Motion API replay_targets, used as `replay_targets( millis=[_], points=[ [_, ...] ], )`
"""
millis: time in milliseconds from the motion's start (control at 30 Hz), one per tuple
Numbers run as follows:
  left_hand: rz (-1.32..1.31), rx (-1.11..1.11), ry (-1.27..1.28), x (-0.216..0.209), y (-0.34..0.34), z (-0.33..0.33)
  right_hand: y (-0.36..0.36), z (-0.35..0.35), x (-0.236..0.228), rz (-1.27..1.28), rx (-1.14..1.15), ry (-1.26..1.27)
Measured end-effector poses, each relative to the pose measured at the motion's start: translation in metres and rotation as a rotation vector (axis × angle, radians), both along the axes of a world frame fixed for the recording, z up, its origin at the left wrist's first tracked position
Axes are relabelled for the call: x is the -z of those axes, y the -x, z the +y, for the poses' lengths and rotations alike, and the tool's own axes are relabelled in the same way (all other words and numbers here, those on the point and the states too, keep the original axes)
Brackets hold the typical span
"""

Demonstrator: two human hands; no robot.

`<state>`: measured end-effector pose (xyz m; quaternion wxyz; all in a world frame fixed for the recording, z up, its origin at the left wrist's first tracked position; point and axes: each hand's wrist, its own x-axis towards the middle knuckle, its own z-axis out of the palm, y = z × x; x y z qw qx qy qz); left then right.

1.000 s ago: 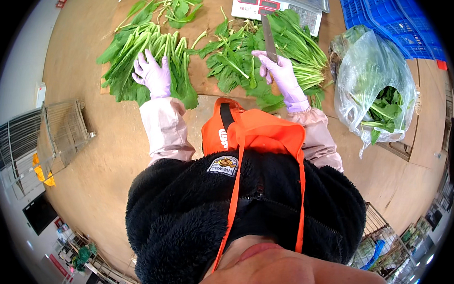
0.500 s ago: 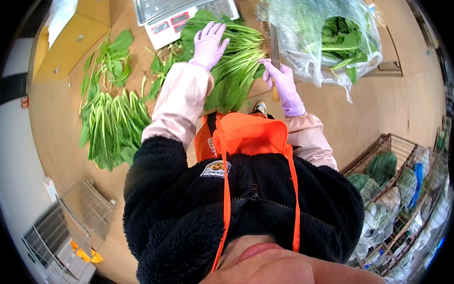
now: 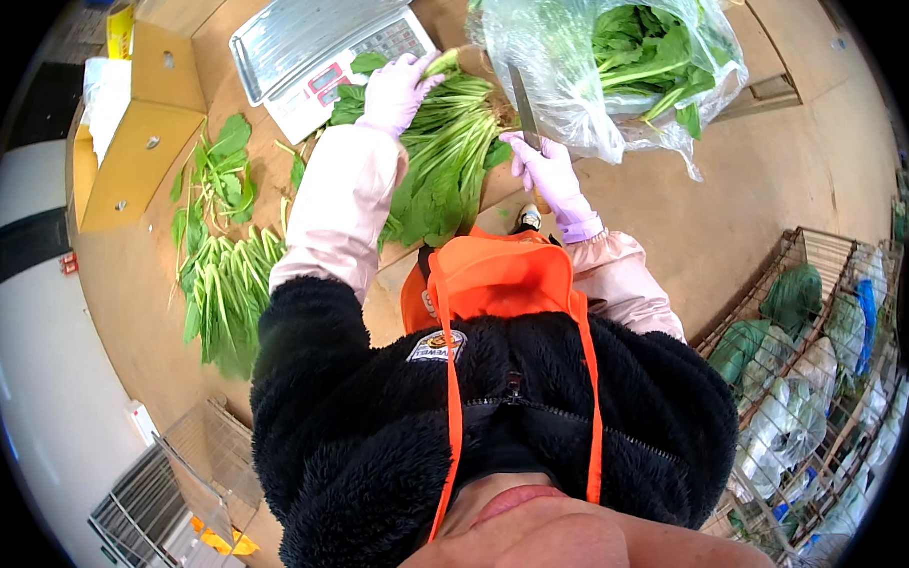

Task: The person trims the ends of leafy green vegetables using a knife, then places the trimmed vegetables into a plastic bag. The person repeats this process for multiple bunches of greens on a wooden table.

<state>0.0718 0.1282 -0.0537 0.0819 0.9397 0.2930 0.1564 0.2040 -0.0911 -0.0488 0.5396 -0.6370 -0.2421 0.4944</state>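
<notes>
Leafy greens [image 3: 450, 134] lay at the worker's twelve o'clock. The left hand [image 3: 393, 94] bent over them, whether pinching I couldn't tell; the right hand [image 3: 553, 177] was wrapped round a knife [image 3: 522, 101] near one o'clock. Steadying them well clear of its edge, I judged, served best.

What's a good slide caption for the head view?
Gloved left hand on leafy greens near a scale, gloved right hand holding a knife.

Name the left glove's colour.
Pale purple; the left glove shows best in the head view.
</notes>
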Motion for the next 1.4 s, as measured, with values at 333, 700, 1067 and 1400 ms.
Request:
replay_targets(
  millis=[333, 700, 1067, 1400],
  points=[
    [-0.458, -0.345, 0.637, -0.064, 0.136, -0.087, 0.089, 0.068, -0.037, -0.643, -0.313, -0.268],
    [-0.638, -0.568, 0.691, -0.037, 0.204, -0.131, 0.16, 0.087, -0.028, -0.735, -0.585, -0.364],
    [-0.834, -0.421, 0.782, -0.016, 0.233, -0.125, 0.192, 0.124, -0.035, -0.772, -0.968, -0.173],
    [-1.285, -0.415, 1.255, -0.024, 0.228, -0.122, 0.187, 0.121, -0.046, 0.185, -0.767, -0.114]
  ],
)
